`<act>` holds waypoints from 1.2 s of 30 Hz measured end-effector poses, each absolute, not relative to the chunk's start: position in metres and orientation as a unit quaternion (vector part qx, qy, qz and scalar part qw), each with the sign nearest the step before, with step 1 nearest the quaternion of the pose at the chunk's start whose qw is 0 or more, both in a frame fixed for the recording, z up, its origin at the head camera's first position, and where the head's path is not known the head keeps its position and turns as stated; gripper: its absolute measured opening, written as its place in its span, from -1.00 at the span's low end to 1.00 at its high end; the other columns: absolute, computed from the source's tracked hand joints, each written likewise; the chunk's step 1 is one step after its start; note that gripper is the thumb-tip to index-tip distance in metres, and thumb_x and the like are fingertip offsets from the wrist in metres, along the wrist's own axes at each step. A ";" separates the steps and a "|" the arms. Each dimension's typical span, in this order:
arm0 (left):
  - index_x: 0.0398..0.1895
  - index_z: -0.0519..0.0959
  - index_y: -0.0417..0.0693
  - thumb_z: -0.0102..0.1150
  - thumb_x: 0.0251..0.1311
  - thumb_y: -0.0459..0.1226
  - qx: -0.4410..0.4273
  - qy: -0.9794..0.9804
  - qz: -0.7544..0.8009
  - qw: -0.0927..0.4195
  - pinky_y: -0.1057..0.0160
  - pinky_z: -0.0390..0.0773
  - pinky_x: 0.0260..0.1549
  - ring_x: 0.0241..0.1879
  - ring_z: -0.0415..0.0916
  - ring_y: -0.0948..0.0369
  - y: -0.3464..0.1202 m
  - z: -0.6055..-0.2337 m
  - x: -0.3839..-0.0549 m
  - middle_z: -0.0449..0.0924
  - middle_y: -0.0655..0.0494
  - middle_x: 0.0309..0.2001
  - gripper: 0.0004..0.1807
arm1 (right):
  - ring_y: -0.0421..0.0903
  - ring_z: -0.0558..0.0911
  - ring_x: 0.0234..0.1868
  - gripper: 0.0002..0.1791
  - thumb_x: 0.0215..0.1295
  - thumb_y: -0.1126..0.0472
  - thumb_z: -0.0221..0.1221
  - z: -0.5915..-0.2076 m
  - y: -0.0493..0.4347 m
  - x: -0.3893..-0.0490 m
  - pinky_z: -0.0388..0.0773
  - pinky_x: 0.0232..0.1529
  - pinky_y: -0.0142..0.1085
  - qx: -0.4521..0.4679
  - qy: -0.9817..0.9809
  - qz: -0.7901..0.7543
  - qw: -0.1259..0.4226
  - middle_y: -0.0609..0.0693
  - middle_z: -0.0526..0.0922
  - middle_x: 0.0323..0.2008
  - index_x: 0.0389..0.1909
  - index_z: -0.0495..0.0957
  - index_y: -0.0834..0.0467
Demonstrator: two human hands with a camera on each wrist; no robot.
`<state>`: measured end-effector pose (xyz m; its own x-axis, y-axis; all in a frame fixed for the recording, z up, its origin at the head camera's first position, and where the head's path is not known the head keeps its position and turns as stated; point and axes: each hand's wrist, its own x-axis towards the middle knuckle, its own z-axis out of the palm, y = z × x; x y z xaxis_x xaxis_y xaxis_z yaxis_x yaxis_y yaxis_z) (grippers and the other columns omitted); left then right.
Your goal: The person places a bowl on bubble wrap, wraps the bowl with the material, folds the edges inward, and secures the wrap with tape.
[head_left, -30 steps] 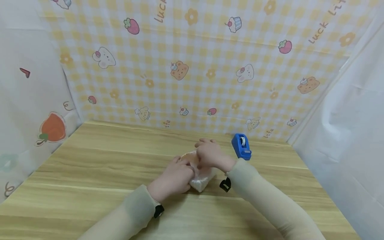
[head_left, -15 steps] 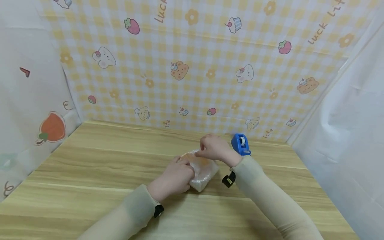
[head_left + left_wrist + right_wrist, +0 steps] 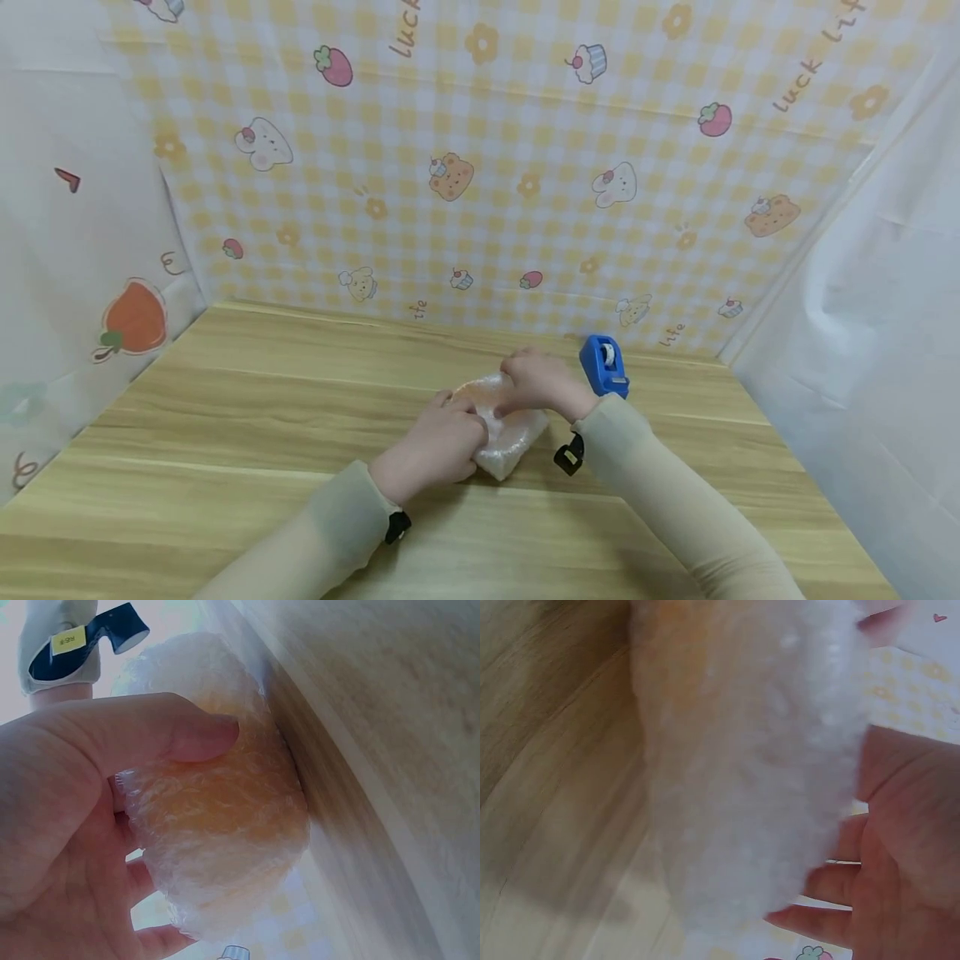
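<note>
A package in clear bubble wrap (image 3: 504, 457), with something orange showing through, lies on the wooden table. My left hand (image 3: 441, 442) grips its left side. In the left wrist view the thumb (image 3: 202, 736) lies across the bubble wrap, with the other fingers along the side. My right hand (image 3: 542, 385) rests over the far right part of the package, thumb on the top. In the right wrist view, its fingers (image 3: 821, 922) are fairly straight beside the blurred wrap, while the thumb is hidden behind it.
A blue tape dispenser (image 3: 592, 367) with a roll in it stands behind my right forearm, near the table's back edge. The wooden table (image 3: 247, 400) meets a yellow checked curtain (image 3: 480, 242) at the back. White sheets hang at both sides.
My right hand drew up and back from the package half a second ago, and now it is down on the bubble wrap again. The left hand has kept its hold in place.
</note>
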<state>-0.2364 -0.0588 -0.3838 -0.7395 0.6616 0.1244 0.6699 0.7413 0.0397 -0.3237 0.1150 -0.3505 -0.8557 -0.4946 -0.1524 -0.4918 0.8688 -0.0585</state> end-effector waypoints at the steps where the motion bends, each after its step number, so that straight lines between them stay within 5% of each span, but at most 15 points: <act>1: -0.56 0.63 0.14 0.37 -0.03 -0.23 -0.357 -0.932 -0.041 0.051 -0.21 0.27 0.21 -0.03 0.44 0.16 -0.058 -0.384 -0.237 0.61 0.35 -0.38 -0.91 | -0.03 0.51 -0.04 -0.36 -0.04 -0.21 0.41 -0.351 0.115 -0.324 0.54 -0.12 -0.10 -0.255 0.964 -0.005 0.079 -0.02 0.61 -0.05 -0.01 0.61 0.12; 9: -0.58 0.62 0.13 0.38 -0.06 -0.27 -0.358 -0.931 -0.040 0.059 -0.23 0.26 0.21 -0.02 0.44 0.13 -0.058 -0.382 -0.239 0.61 0.32 -0.39 -0.89 | -0.07 0.45 -0.24 -0.61 -0.07 -0.14 0.44 -0.359 0.107 -0.332 0.44 -0.16 -0.12 -0.207 0.973 0.006 0.098 -0.14 0.58 -0.42 -0.37 0.60 0.04; 16: -0.54 0.66 0.10 0.37 -0.08 -0.30 -0.361 -0.929 -0.040 0.064 -0.24 0.28 0.20 -0.02 0.46 0.13 -0.058 -0.379 -0.239 0.64 0.29 -0.34 -0.91 | 0.00 0.50 -0.16 -0.45 -0.17 -0.16 0.50 -0.364 0.101 -0.340 0.42 -0.05 -0.02 -0.145 0.982 -0.011 0.119 -0.10 0.65 -0.28 -0.19 0.63 0.06; 25: -0.55 0.65 0.08 0.34 -0.03 -0.30 -0.358 -0.929 -0.035 0.081 -0.20 0.31 0.19 -0.05 0.47 0.12 -0.055 -0.384 -0.237 0.64 0.25 -0.34 -0.93 | -0.07 0.53 -0.39 -0.51 -0.15 -0.12 0.49 -0.370 0.104 -0.343 0.50 -0.36 -0.22 -0.129 0.977 -0.065 0.157 -0.07 0.59 -0.41 -0.29 0.59 0.11; 32: -0.54 0.63 0.09 0.35 -0.11 -0.34 -0.361 -0.928 -0.048 0.072 -0.21 0.22 0.25 0.05 0.43 0.12 -0.057 -0.392 -0.238 0.65 0.26 -0.24 -0.88 | -0.05 0.56 -0.14 -0.42 0.02 -0.06 0.42 -0.367 0.124 -0.338 0.53 -0.07 -0.12 -0.160 0.949 -0.168 0.214 0.01 0.61 -0.12 -0.01 0.55 0.19; 36: -0.53 0.63 0.08 0.34 -0.15 -0.37 -0.370 -0.925 -0.046 0.079 -0.21 0.20 0.27 0.13 0.40 0.11 -0.057 -0.391 -0.239 0.65 0.25 -0.16 -0.86 | -0.04 0.54 -0.15 -0.43 0.09 -0.07 0.38 -0.360 0.133 -0.340 0.52 -0.09 -0.15 -0.184 0.936 -0.186 0.236 0.06 0.59 -0.13 -0.01 0.55 0.26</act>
<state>-0.2386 -0.0571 -0.3906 -0.7144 0.6762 0.1799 0.6907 0.7226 0.0267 -0.3395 0.1326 -0.3597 -0.8213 -0.4313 -0.3735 -0.2559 0.8636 -0.4344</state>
